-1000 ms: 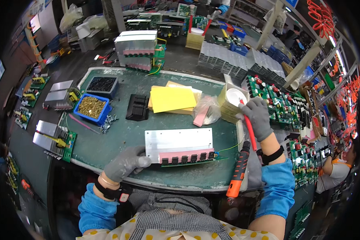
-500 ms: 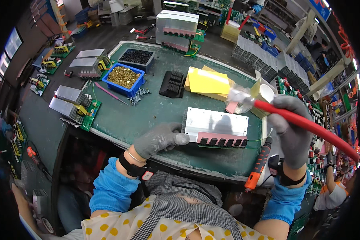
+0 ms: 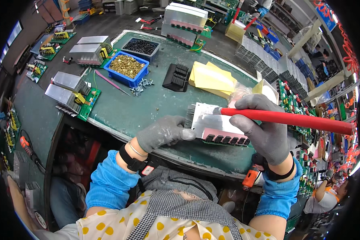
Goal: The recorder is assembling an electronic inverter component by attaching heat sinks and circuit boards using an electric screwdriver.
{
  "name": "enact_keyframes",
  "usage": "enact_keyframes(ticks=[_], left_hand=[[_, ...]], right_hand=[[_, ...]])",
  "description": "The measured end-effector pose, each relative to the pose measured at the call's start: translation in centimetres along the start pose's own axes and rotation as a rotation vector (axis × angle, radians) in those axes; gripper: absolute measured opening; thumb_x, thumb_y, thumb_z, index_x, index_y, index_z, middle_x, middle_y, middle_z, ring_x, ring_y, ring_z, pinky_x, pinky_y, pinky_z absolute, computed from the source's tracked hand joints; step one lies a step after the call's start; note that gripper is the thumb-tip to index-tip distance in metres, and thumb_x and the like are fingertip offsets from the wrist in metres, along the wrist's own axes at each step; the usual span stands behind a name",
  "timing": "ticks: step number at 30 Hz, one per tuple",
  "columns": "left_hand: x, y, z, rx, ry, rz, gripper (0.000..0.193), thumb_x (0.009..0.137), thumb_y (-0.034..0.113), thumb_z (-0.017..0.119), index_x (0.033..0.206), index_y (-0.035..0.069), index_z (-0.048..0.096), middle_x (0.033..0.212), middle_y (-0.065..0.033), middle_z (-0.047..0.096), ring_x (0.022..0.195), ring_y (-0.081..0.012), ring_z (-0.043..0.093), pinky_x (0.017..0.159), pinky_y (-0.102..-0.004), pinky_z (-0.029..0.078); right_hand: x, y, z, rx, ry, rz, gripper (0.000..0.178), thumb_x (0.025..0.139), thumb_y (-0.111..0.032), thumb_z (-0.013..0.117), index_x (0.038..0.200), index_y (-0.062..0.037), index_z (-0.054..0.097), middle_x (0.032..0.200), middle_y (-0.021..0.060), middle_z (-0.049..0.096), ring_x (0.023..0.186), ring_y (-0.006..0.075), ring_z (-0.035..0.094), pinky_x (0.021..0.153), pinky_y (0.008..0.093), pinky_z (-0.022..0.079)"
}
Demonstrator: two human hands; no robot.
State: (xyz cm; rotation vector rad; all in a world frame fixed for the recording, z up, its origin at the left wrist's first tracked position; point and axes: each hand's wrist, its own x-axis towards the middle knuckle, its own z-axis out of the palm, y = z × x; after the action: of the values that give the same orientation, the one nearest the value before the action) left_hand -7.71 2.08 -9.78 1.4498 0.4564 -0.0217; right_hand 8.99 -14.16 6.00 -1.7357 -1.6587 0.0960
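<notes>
My right hand (image 3: 264, 134), in a grey glove, is closed round a long red-handled brush (image 3: 308, 121). The brush's tip rests on the flat upper face of a silver finned heat sink (image 3: 217, 123), where a whitish smear shows. A pink strip and a row of black clips run along the heat sink's near side. My left hand (image 3: 160, 134), gloved too, grips the heat sink's left end, thumb at its near corner. Part of the heat sink's right end is hidden behind my right hand.
Beyond lie a blue bin of brass-coloured parts (image 3: 127, 66), a grey bin of black parts (image 3: 141, 47), a black block (image 3: 176, 77) and yellow sheets (image 3: 214, 78). Finned boards (image 3: 70, 94) stand left. An orange-handled tool (image 3: 251, 177) lies by my right wrist.
My right hand has moved left and brought the brush down from beside the white tub onto the heat sink's face. A whitish smear now shows there. My left hand still grips its left end.
</notes>
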Motion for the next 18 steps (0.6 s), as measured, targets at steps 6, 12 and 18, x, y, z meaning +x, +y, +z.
enact_keyframes(ticks=[6, 12, 18], left_hand=[[-0.1, 0.2, 0.1, -0.008, -0.001, -0.022, 0.063, 0.078, 0.043, 0.078, 0.118, -0.005, 0.064, 0.073, -0.0027, 0.058, 0.058, -0.0100, 0.051, 0.053, -0.0271, 0.043], [-0.4, 0.4, 0.2, -0.043, -0.025, 0.026, 0.068, 0.078, 0.045, 0.077, 0.119, -0.006, 0.062, 0.072, -0.0018, 0.056, 0.058, -0.0093, 0.050, 0.052, -0.0267, 0.041], [-0.6, 0.5, 0.3, -0.012, -0.005, 0.016, 0.070, 0.077, 0.050, 0.076, 0.116, -0.006, 0.062, 0.071, -0.0014, 0.055, 0.057, -0.0085, 0.048, 0.051, -0.0253, 0.040]], right_hand=[[0.3, 0.2, 0.1, -0.078, -0.048, -0.095, 0.019, 0.081, -0.016, 0.077, 0.092, -0.0042, 0.066, 0.083, 0.0090, 0.066, 0.077, 0.0269, 0.061, 0.072, 0.0366, 0.047], [0.4, 0.5, -0.4, -0.150, -0.038, -0.143, 0.016, 0.083, -0.017, 0.075, 0.086, -0.0057, 0.064, 0.082, 0.0087, 0.066, 0.079, 0.0290, 0.062, 0.073, 0.0389, 0.048], [-0.6, 0.9, -1.8, -0.208, -0.056, -0.076, 0.015, 0.083, -0.017, 0.074, 0.086, -0.0062, 0.065, 0.081, 0.0086, 0.066, 0.080, 0.0291, 0.063, 0.073, 0.0394, 0.049]])
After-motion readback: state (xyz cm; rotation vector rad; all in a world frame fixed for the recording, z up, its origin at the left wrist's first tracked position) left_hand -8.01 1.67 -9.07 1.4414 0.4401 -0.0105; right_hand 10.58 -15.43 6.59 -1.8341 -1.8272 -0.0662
